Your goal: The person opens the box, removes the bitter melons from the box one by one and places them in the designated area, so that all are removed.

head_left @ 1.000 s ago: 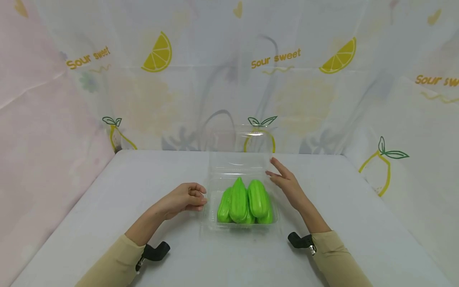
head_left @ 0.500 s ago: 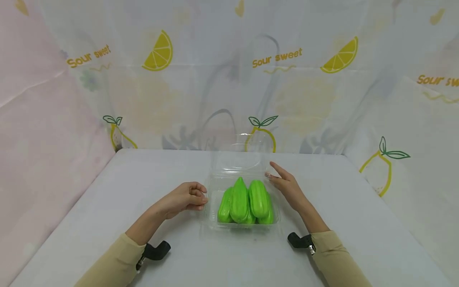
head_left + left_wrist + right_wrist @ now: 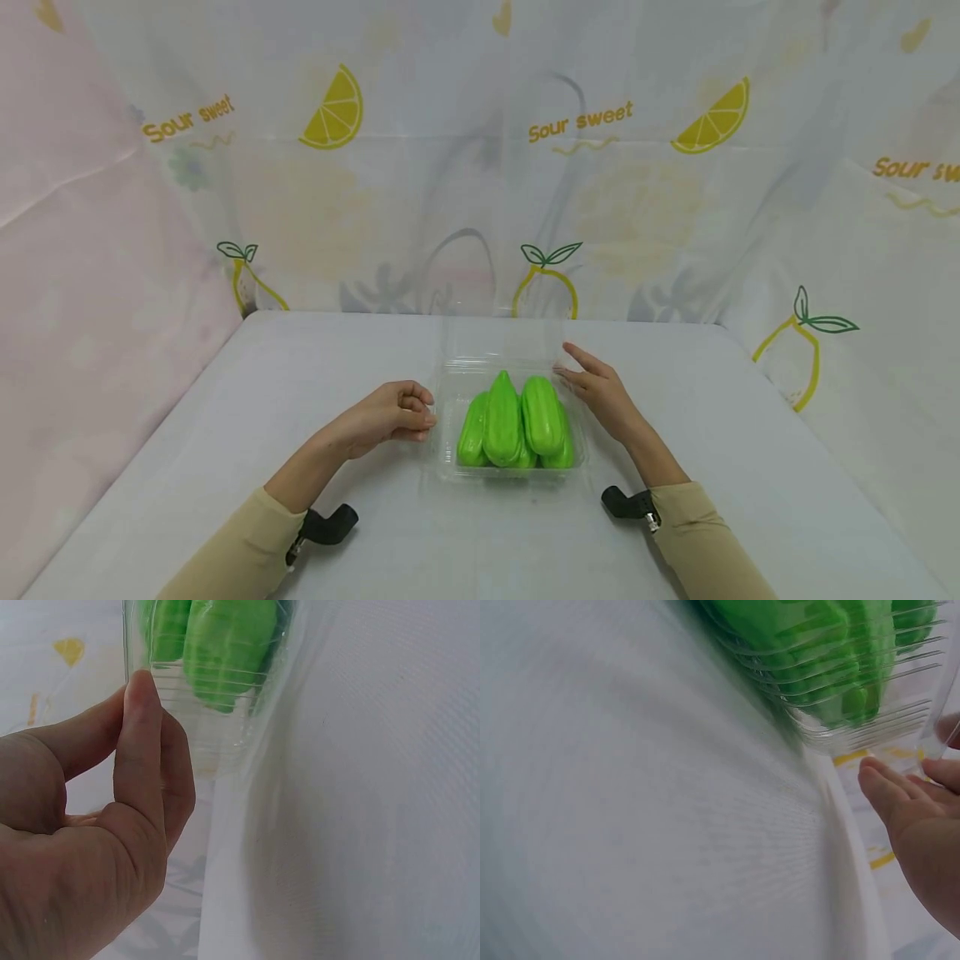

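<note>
A clear plastic clamshell box (image 3: 450, 473) sits mid-table and holds several bright green, ridged, cucumber-like vegetables (image 3: 502, 421). Its transparent lid (image 3: 495, 340) is raised at the back, leaning away. My left hand (image 3: 393, 417) pinches the box's left rim between thumb and fingers; the left wrist view shows the thumb (image 3: 139, 697) right at that rim. My right hand (image 3: 600, 392) is at the back right corner, its extended fingers at the lid's side near the hinge. In the right wrist view, fingertips of the right hand (image 3: 922, 817) lie by the box's clear edge.
The box rests on a white-covered table (image 3: 337, 358). Behind and at the sides hang printed cloths (image 3: 420, 183) with lemon drawings. A black wrist mount (image 3: 326, 527) is on the left forearm and another black mount (image 3: 628, 505) on the right.
The lid's top edge has sunk lower in the head view as the lid tilts farther back. My right fingers have come down slightly with it; my left hand stays at the rim.
</note>
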{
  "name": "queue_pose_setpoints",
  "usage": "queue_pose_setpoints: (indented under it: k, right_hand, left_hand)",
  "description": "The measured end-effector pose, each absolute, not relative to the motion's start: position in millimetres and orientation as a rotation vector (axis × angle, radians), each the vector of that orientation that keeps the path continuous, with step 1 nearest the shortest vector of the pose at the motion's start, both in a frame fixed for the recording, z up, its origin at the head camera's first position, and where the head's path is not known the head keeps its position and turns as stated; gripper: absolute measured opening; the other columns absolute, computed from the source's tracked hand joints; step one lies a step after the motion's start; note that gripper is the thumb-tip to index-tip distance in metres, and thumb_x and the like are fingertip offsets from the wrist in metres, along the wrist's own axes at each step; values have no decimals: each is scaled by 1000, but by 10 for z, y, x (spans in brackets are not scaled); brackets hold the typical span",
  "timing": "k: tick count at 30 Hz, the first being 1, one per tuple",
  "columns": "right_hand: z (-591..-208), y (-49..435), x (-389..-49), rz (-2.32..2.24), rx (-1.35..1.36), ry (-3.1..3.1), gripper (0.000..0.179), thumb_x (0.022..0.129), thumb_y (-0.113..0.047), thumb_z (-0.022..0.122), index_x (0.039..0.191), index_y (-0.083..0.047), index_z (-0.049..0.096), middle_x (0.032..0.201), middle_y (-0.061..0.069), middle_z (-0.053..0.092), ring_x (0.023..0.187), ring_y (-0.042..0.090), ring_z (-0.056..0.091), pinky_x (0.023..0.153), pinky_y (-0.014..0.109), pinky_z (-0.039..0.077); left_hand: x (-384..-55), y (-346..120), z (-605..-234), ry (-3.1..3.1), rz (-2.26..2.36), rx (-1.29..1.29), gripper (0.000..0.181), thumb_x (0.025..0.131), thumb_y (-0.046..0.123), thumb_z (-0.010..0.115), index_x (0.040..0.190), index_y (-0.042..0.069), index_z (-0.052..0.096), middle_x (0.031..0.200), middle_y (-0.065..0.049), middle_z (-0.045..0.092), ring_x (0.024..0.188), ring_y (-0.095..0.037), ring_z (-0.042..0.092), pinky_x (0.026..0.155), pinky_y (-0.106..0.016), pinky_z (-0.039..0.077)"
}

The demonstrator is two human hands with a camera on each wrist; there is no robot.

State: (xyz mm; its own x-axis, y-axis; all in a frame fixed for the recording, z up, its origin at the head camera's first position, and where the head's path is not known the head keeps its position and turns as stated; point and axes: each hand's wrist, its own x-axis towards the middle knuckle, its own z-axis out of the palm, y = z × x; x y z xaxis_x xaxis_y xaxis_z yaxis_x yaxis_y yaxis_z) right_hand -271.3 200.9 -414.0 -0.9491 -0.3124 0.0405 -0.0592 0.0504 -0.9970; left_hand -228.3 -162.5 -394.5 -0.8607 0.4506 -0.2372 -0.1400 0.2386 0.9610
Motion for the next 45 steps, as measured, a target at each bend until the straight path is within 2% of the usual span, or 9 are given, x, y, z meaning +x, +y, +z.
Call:
queue_pose_setpoints:
  k: [2, 6, 9, 11, 21, 29, 36, 42, 45]
  right_hand:
    - [-4140, 2008, -2712, -2012, -387, 2120, 62, 103, -7, 44, 158, -5, 16, 168, 7, 9, 145, 36, 33, 103, 10, 40]
    - [-4147, 2013, -2714, -2008, -403, 2094, 62, 102, -6, 41, 158, -3, 14, 168, 10, 7, 146, 38, 31, 119, 29, 31]
    - [-4155, 2015, -2715, -2020, -407, 2071, 63, 101, -5, 40, 158, -1, 13, 168, 12, 6, 147, 38, 29, 122, 41, 24]
    - [-4162, 2018, -2716, -2020, -418, 2064, 63, 101, -4, 39, 157, 0, 12, 167, 13, 5, 148, 39, 28, 123, 44, 23]
    - [-4194, 2005, -2725, -2028, -425, 2033, 62, 102, -5, 39, 157, 3, 10, 167, 18, 5, 147, 43, 27, 121, 37, 29]
    - [-4201, 2006, -2718, -2005, -408, 2033, 61, 103, -6, 38, 157, 3, 11, 167, 18, 6, 147, 43, 28, 110, 19, 39]
    - [-4198, 2008, -2726, -2001, -408, 2008, 61, 105, -11, 38, 158, 1, 9, 167, 17, 5, 148, 41, 27, 112, 20, 39]
    - [-4179, 2017, -2724, -1988, -378, 2039, 63, 106, -17, 40, 158, -1, 9, 165, 22, 11, 147, 43, 29, 118, 32, 34]
    - [-4174, 2026, -2728, -1975, -354, 2082, 62, 107, -21, 40, 158, -3, 11, 162, 24, 16, 145, 44, 32, 117, 32, 37]
  left_hand:
    - [-2281, -1623, -3941, 2046, 1663, 279, 40, 93, 8, 67, 121, -10, 44, 88, -4, 56, 78, -12, 64, 72, -22, 58]
    - [-2278, -1622, -3933, 2043, 1668, 272, 40, 93, 7, 67, 122, -10, 43, 88, -4, 56, 78, -12, 65, 71, -22, 59]
    - [-2276, -1625, -3932, 2037, 1673, 282, 41, 93, 7, 66, 121, -11, 43, 87, -4, 56, 78, -12, 65, 72, -22, 59]
    - [-2274, -1628, -3933, 2034, 1677, 293, 41, 93, 6, 66, 121, -11, 43, 87, -4, 55, 78, -12, 65, 72, -22, 59]
    - [-2274, -1630, -3940, 2026, 1692, 296, 40, 93, 7, 67, 119, -10, 43, 87, -4, 55, 78, -12, 65, 72, -22, 59]
    - [-2267, -1632, -3949, 2029, 1689, 291, 38, 93, 6, 67, 118, -9, 43, 86, -4, 55, 77, -12, 65, 72, -22, 59]
    - [-2255, -1626, -3933, 2023, 1687, 282, 37, 93, 5, 66, 118, -10, 43, 86, -4, 55, 77, -12, 65, 71, -21, 58]
    - [-2251, -1620, -3929, 2019, 1688, 277, 38, 93, 5, 66, 119, -10, 42, 85, -3, 55, 76, -12, 65, 71, -21, 58]
    - [-2251, -1617, -3930, 2021, 1685, 278, 38, 93, 5, 65, 119, -10, 42, 85, -3, 55, 76, -12, 65, 71, -21, 58]
